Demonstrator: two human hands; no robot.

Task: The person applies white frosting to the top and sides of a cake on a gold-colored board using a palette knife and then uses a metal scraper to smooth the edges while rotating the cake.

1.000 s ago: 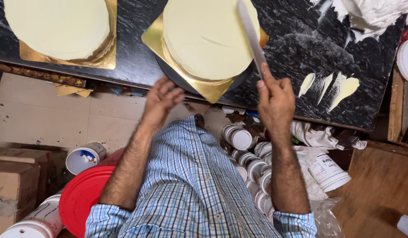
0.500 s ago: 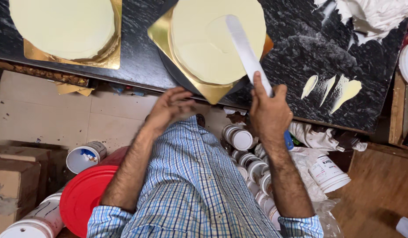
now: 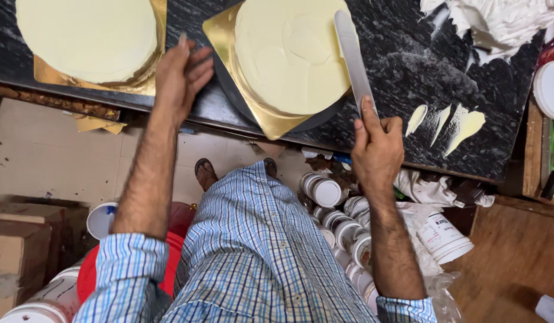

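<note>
Black stone counter [image 3: 408, 78], white-veined, smeared with pale cream streaks [image 3: 447, 122] toward 3 o'clock; tiled floor below, stacked white lidded tubs [image 3: 324, 191] and a red plastic lid [image 3: 88, 278] underfoot.

Item 1: long flat metal palette knife [image 3: 350, 54]. Held by the right hand [image 3: 378, 149], fingers wrapped tight on the handle, forefinger laid along the blade's root. Blade runs toward 12 o'clock and rests across the right edge of Item 2. Stiff with slight spring, light, likely slick with cream; best gripped at the handle as now.

Item 2: round cake coated in pale yellow cream [image 3: 289, 54], on a gold square cardboard base [image 3: 271, 119] set cornerwise over a dark round turntable [image 3: 324, 119]. It lies at 11 o'clock from the right hand, near it, and at 3 o'clock from the left hand. Judged soft and easily marred, moderately heavy; to be handled by the gold board or turntable rim only, never the coating.

Item 3: left hand [image 3: 181, 72]. Half open, fingers loosely curled, holding nothing; fingertips at the counter just beside the turntable rim and the board's left corner; contact cannot be confirmed.

Item 4: second cream-covered round cake [image 3: 85, 36] on its own gold board [image 3: 97, 84], at 9 o'clock from the left hand, close by.
</note>
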